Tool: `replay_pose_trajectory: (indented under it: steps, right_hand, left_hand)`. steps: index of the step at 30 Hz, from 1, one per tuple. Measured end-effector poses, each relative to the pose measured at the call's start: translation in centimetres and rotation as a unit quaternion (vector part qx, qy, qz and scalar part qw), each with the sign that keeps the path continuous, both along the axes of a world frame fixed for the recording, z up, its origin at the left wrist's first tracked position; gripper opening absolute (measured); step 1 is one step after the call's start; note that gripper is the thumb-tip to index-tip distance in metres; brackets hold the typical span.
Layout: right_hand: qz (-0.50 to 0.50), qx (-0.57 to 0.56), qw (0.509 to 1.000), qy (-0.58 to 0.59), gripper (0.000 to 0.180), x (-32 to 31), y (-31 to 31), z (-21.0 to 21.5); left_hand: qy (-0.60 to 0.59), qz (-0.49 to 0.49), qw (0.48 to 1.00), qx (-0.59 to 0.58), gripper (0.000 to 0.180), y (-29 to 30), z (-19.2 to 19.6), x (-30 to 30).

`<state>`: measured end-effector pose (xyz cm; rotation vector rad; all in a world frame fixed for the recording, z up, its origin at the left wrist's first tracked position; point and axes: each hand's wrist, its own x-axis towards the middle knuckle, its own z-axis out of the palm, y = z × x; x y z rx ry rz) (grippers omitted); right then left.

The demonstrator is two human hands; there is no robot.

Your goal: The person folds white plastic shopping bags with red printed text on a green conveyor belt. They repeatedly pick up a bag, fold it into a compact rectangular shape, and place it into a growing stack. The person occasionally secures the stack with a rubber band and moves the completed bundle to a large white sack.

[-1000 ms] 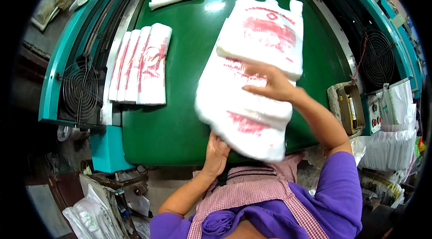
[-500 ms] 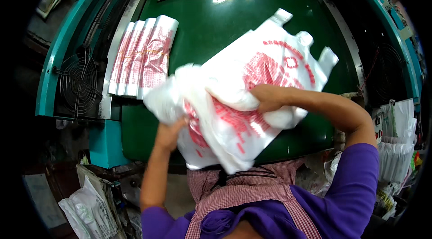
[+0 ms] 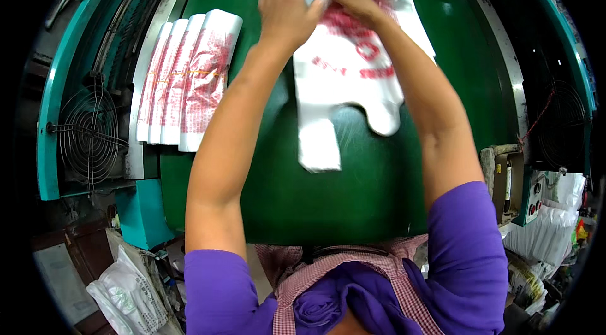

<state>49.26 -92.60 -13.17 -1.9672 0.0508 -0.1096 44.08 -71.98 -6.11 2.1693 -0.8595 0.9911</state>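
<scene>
Head view, left hand [image 3: 285, 8] and right hand [image 3: 353, 2] grip closed on bag bundle [image 3: 350, 64], above green table [image 3: 328, 202]

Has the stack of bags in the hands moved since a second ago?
Yes. The bag stack has gone up the green table, away from its near edge, and now lies past the folded bundles on the left.

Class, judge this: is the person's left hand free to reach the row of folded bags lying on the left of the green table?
Probably not at once: the left hand grips the stack of white bags with the right hand. The green table toward the folded bags lies open.
</scene>
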Motion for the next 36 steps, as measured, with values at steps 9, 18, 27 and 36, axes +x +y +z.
replay_pose_trajectory:
  steps: [9,18,27,36]
  right_hand:
    - [0.133,-0.363,0.908,-0.159,0.044,-22.3,5.8,2.0]
    - [0.185,-0.361,0.908,-0.103,0.017,-25.9,7.6,1.3]
    - [0.233,-0.191,0.949,-0.092,0.055,-44.6,7.0,4.0]
    - [0.144,-0.443,0.885,-0.018,0.076,-50.1,3.6,1.2]
  left_hand:
    - [0.393,-0.087,0.915,-0.031,0.042,10.6,-8.1,-8.5]
    - [0.288,-0.083,0.951,0.069,0.050,16.0,-5.4,-20.5]
    - [0.181,-0.235,0.815,0.498,0.073,22.9,-7.6,-31.7]
    - [0.268,-0.288,0.889,0.234,0.025,20.9,-5.6,-27.4]
